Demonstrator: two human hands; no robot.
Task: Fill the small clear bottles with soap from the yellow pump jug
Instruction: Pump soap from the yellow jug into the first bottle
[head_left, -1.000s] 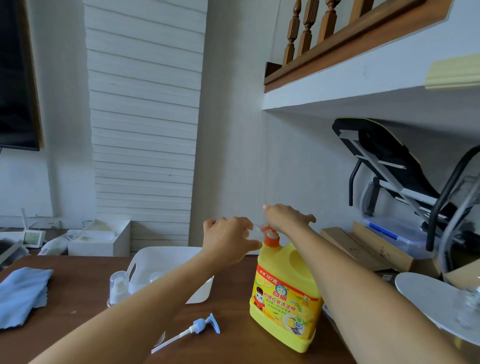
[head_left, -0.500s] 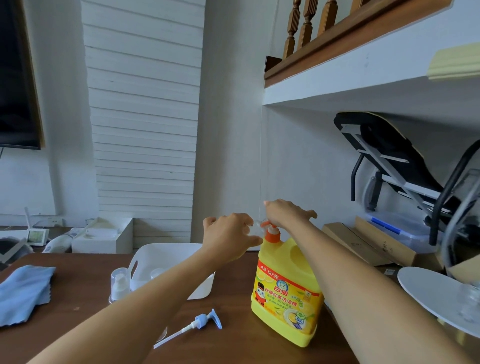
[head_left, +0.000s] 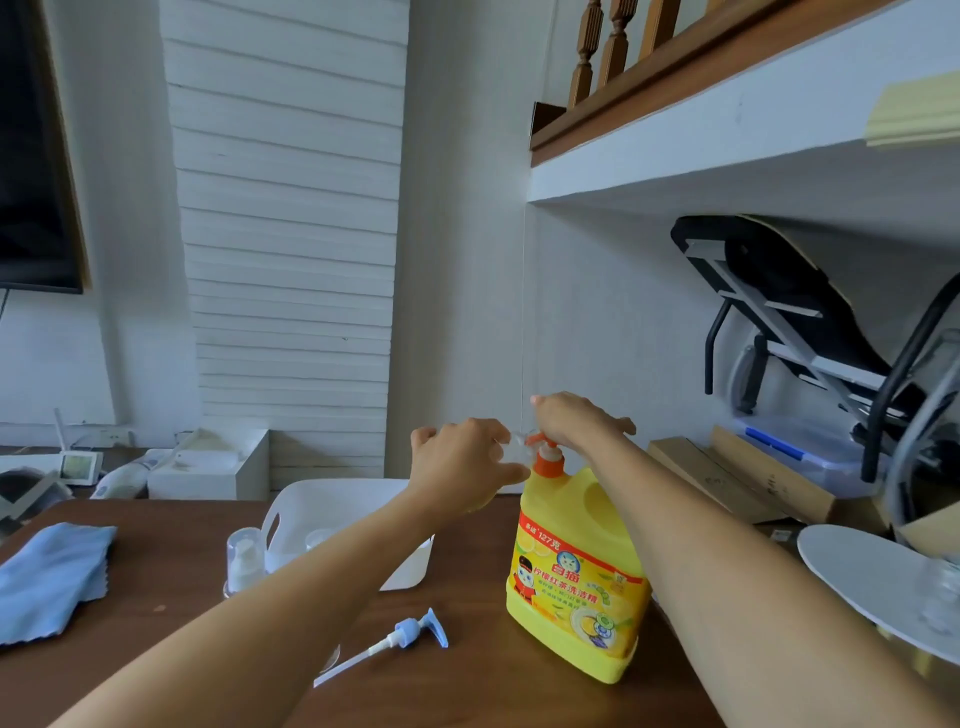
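The yellow pump jug (head_left: 571, 571) stands upright on the brown table (head_left: 156, 649), right of centre. My right hand (head_left: 576, 421) lies flat on top of its orange pump head (head_left: 548, 460), fingers stretched out. My left hand (head_left: 460, 467) is curled just left of the spout and holds a small clear bottle (head_left: 513, 442), of which only a sliver shows at the nozzle. Another small clear bottle with a white pump cap (head_left: 244, 561) stands left of the white basket (head_left: 332, 499).
A loose blue pump with its tube (head_left: 410, 631) lies on the table in front of the jug. A blue cloth (head_left: 47, 577) sits at the left edge. A round white board (head_left: 872, 577) juts in at the right, with boxes and a folded frame behind it.
Both hands stay at the pump head and spout. Only the view has shifted slightly.
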